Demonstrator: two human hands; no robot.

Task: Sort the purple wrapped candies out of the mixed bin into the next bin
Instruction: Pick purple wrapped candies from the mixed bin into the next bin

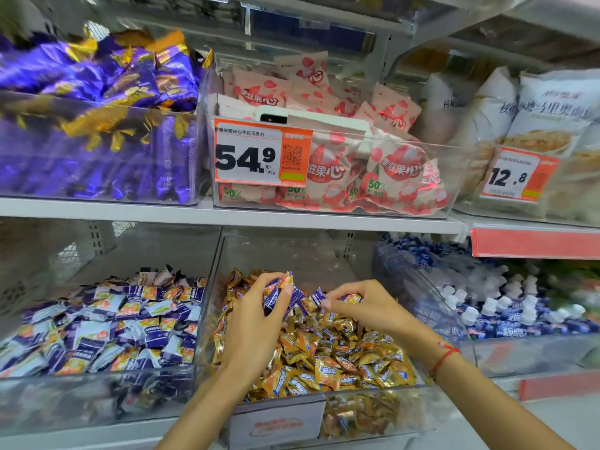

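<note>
Gathering a purple wrapped candies bunch (280, 295) in the left hand (256, 323) grip, right hand (367, 306) pinching another above the mixed bin (276, 420), purple strays lingering among gold, next bin (97, 401) already well stocked

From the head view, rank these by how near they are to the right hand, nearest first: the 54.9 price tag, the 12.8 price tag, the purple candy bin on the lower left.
Measured from the right hand:
1. Purple candy bin, lower left, beside the mixed bin.
2. 54.9 price tag, upper shelf, above and left.
3. 12.8 price tag, upper shelf, far right.
The two tags are fairly close to call.
</note>
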